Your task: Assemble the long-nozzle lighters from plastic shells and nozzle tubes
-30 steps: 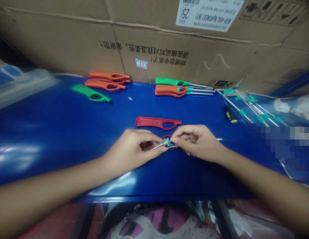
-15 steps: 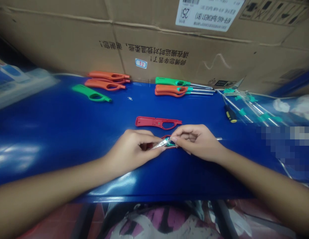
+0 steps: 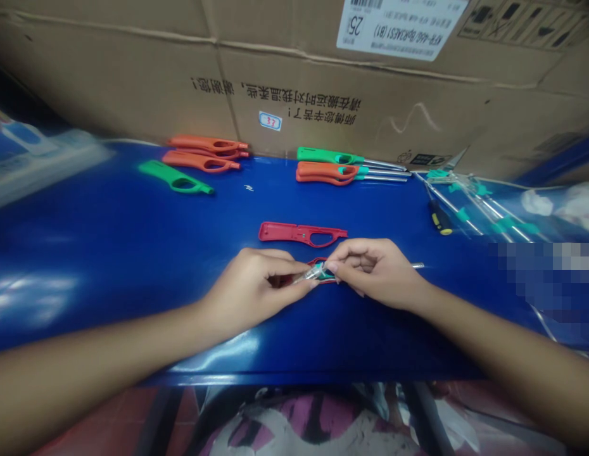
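My left hand (image 3: 249, 288) and my right hand (image 3: 373, 269) meet over the blue table (image 3: 109, 253), both pinched on a red lighter half-shell (image 3: 318, 271) with a small clear and teal insert in it. A thin metal rod (image 3: 417, 266) sticks out to the right from under my right hand. Just beyond my fingers lies a second red half-shell (image 3: 301, 233), open side up. Most of the held shell is hidden by my fingers.
Orange shells (image 3: 206, 152) and a green shell (image 3: 173, 177) lie at the back left. Assembled green and orange lighters (image 3: 342, 166) lie at the back centre. Metal rods with teal pieces (image 3: 479, 206) and a screwdriver (image 3: 439, 218) are at the right. A cardboard box (image 3: 323, 76) walls the back.
Almost nothing moved; the clear insert between my fingertips has tilted slightly, and both hands stay pinched on the shell.
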`<state>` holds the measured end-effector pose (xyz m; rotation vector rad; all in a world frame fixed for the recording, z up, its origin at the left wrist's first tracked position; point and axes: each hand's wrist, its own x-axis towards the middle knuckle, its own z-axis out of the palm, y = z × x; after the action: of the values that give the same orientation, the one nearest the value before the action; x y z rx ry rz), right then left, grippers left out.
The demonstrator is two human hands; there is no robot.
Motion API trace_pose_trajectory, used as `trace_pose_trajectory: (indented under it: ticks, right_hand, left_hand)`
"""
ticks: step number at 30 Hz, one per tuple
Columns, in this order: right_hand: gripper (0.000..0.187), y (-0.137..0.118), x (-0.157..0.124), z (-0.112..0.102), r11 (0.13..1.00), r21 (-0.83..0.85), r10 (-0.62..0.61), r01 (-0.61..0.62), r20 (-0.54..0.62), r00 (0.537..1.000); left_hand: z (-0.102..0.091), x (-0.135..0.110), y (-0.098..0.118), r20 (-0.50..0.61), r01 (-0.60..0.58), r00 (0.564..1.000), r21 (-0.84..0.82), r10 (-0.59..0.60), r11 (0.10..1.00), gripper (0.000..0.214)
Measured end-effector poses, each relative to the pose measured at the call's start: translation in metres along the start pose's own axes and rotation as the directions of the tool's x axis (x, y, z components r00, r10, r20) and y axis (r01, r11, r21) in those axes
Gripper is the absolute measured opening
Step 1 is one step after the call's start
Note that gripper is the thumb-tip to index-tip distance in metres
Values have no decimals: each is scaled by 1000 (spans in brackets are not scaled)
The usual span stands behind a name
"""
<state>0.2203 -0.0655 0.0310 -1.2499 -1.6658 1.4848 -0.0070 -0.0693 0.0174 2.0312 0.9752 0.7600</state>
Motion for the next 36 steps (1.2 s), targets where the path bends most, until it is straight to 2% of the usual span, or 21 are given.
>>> trace_pose_trajectory:
  ticks: [5, 11, 18, 30, 36]
  right_hand:
    - [27, 0, -1, 2, 1000, -18, 17, -17, 19, 1000]
    - [33, 3, -1, 0, 999, 49, 20, -20, -5, 1000]
    - [30, 2, -1, 3, 999, 30, -20, 21, -23, 1000]
    - [27, 1, -1, 3, 999, -3, 35, -35, -6, 999]
    - [27, 2, -1, 3, 1000, 7, 19, -19, 11, 1000]
  left_hand:
    - [0, 2, 1, -12, -1, 1000, -26, 0, 1000, 16]
    - [-2, 3, 1, -5, -17, 1000, -11, 16, 1000, 16]
    - [-1, 2, 1, 8, 3, 1000, 0, -3, 1000, 17]
    - [1, 1, 2, 10, 16, 1000, -11, -16, 1000, 17]
    - [0, 0, 1, 7, 34, 999, -7, -34, 999, 16]
